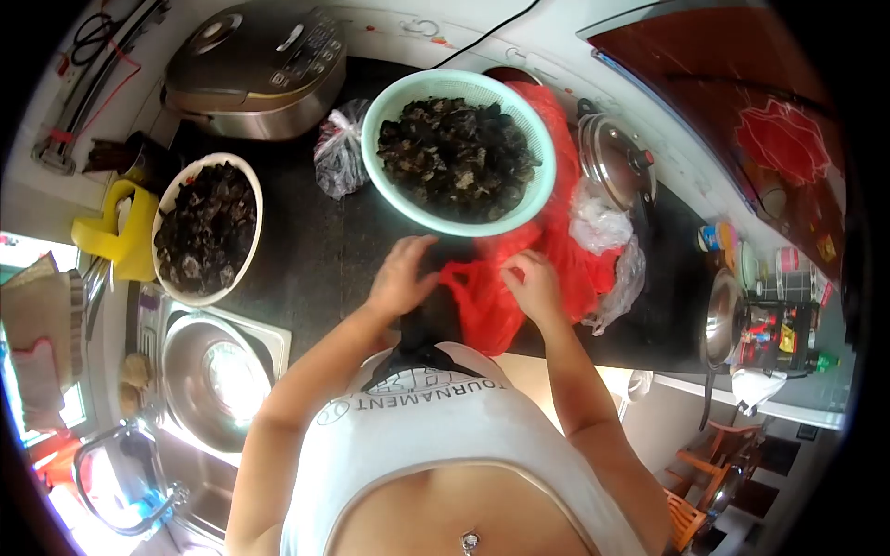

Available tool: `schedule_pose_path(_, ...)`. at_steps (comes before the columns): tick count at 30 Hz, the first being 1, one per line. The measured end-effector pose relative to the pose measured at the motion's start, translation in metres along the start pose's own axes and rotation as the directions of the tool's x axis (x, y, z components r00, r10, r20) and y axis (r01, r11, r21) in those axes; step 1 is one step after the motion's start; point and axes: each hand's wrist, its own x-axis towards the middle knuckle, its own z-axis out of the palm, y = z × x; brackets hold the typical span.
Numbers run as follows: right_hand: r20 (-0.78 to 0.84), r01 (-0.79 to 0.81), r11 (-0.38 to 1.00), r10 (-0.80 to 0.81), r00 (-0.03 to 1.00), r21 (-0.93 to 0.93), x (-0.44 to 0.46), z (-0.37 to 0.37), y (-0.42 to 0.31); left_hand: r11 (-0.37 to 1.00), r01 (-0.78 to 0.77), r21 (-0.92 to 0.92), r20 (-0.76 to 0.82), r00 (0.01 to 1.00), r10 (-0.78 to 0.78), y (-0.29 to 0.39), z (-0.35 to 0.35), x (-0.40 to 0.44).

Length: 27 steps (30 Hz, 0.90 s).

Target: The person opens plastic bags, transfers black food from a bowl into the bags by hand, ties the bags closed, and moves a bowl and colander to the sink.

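A red plastic bag lies spread on the dark counter, partly under a mint-green basket of dark, crinkled pieces. My left hand is just below the basket, its fingers apart near the bag's left edge. On the bag's upper part is my right hand, thumb and fingertips drawn together at the red plastic; how much they hold is too small to tell. A black thing hangs between my hands at the counter's front edge.
A white bowl of similar dark pieces stands at the left, above the sink. Behind are a rice cooker and a clear bag. Glass lids and clear plastic bags sit right of the basket; a pan is farther right.
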Motion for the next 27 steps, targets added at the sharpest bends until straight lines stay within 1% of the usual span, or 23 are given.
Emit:
schedule_pose_path(1,0.034,0.019,0.968,-0.029,0.999,0.251,0.000,0.000,-0.015,0.995,0.075,-0.067,0.036,0.997,-0.073,0.008,0.011,-0.002)
schedule_pose_path(2,0.063,0.029,0.874,-0.068,0.996,0.486,0.002,0.001,-0.028,0.980,0.151,-0.131,0.070,0.987,-0.143,0.013,0.017,-0.005)
schedule_pose_path(3,0.096,0.029,0.828,-0.100,0.990,0.560,0.004,0.003,-0.034,0.938,0.295,-0.181,0.196,0.946,-0.260,0.013,0.015,-0.006)
schedule_pose_path(5,0.122,0.011,0.690,-0.143,0.982,0.724,0.012,0.006,-0.041,0.790,0.569,-0.231,0.446,0.783,-0.434,0.011,0.007,-0.007)
schedule_pose_path(6,0.134,-0.006,0.608,-0.166,0.977,0.794,0.016,0.008,-0.045,0.711,0.619,-0.333,0.470,0.763,-0.444,0.009,-0.001,-0.013)
schedule_pose_path(8,0.150,-0.010,0.611,-0.178,0.972,0.792,0.023,0.015,-0.053,0.516,0.688,-0.510,0.525,0.724,-0.446,0.000,-0.022,-0.033)
schedule_pose_path(9,0.153,-0.010,0.610,-0.183,0.971,0.792,0.026,0.019,-0.058,0.484,0.589,-0.647,0.427,0.806,-0.410,-0.021,-0.026,-0.053)
schedule_pose_path(10,0.081,0.132,0.832,-0.208,0.975,0.539,0.027,0.020,-0.067,0.503,0.557,-0.661,0.320,0.815,-0.483,-0.015,-0.051,-0.062)
schedule_pose_path(11,0.014,0.244,0.946,-0.253,0.967,0.213,0.024,0.018,-0.080,0.525,0.528,-0.667,0.210,0.810,-0.547,0.003,-0.086,-0.067)
schedule_pose_path(12,-0.032,0.312,0.939,-0.320,0.947,-0.143,0.023,0.015,-0.094,0.547,0.499,-0.672,0.096,0.791,-0.605,0.017,-0.109,-0.072)
schedule_pose_path(13,-0.104,0.353,0.935,-0.354,0.930,-0.022,0.023,0.016,-0.117,0.653,0.463,-0.599,0.029,0.828,-0.560,0.022,-0.118,-0.077)
schedule_pose_path(14,-0.079,0.370,0.907,-0.362,0.929,0.200,0.021,0.013,-0.148,0.747,0.423,-0.513,-0.029,0.861,-0.508,0.024,-0.125,-0.080)
schedule_pose_path(15,-0.030,0.474,0.817,-0.492,0.870,0.329,0.021,0.016,-0.171,0.828,0.378,-0.414,-0.074,0.893,-0.444,0.025,-0.130,-0.083)
schedule_pose_path(16,-0.007,0.550,0.702,-0.614,0.790,0.453,0.023,0.022,-0.189,0.857,0.348,-0.379,-0.112,0.902,-0.416,0.024,-0.131,-0.085)
schedule_pose_path(18,-0.020,0.766,0.585,-0.791,0.611,0.267,0.043,0.054,-0.209,0.910,0.280,-0.305,-0.181,0.921,-0.344,0.020,-0.130,-0.086)
schedule_pose_path(19,0.066,0.794,0.592,-0.805,0.589,0.136,0.055,0.078,-0.204,0.894,0.393,-0.213,-0.206,0.877,-0.434,0.027,-0.140,-0.087)
schedule_pose_path(20,0.074,0.814,0.580,-0.813,0.578,0.015,0.068,0.093,-0.196,0.875,0.389,-0.288,-0.232,0.858,-0.458,0.022,-0.147,-0.092)
schedule_pose_path(21,0.367,0.676,0.728,-0.602,0.709,-0.111,0.074,0.099,-0.191,0.944,0.320,-0.084,-0.353,0.876,-0.329,-0.004,-0.148,-0.102)
schedule_pose_path(22,0.392,0.608,0.759,-0.499,0.773,-0.233,0.077,0.108,-0.182,0.956,0.260,0.133,-0.442,0.879,-0.177,-0.031,-0.152,-0.114)
schedule_pose_path(23,0.509,0.559,0.779,-0.373,0.776,-0.282,0.082,0.105,-0.175,0.942,0.316,0.110,-0.409,0.878,-0.247,-0.041,-0.164,-0.127)
schedule_pose_path(24,0.615,0.528,0.733,-0.191,0.765,-0.429,0.087,0.115,-0.158,0.925,0.369,0.089,-0.374,0.873,-0.312,-0.047,-0.173,-0.136)
schedule_pose_path(26,0.658,0.475,0.789,-0.121,0.743,-0.391,0.077,0.092,-0.175,0.842,0.454,0.291,-0.332,0.873,-0.357,-0.035,-0.184,-0.143)
schedule_pose_path(27,0.640,0.490,0.813,-0.198,0.742,-0.316,0.066,0.083,-0.187,0.805,0.473,0.358,-0.341,0.869,-0.359,-0.032,-0.182,-0.143)
